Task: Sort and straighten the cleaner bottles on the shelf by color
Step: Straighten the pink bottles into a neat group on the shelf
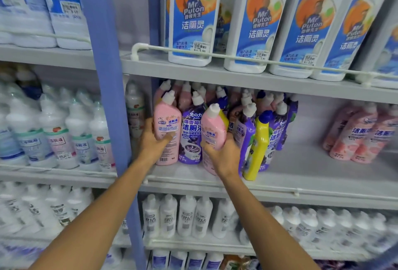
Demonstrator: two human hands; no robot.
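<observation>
Pink bottle (167, 119) in left hand (150, 141), tilted bottle (212, 127) in right hand (224, 155)

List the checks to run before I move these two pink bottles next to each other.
1. Left hand gripping the left pink bottle: ok.
2. Right hand gripping the right pink bottle: ok.
3. Pink bottles side by side: not ok, a purple bottle stands between them.
4. Yellow bottle upright: not ok, it leans among purple ones.
5. Bare shelf to set bottles on: ok, right of the cluster.
</observation>
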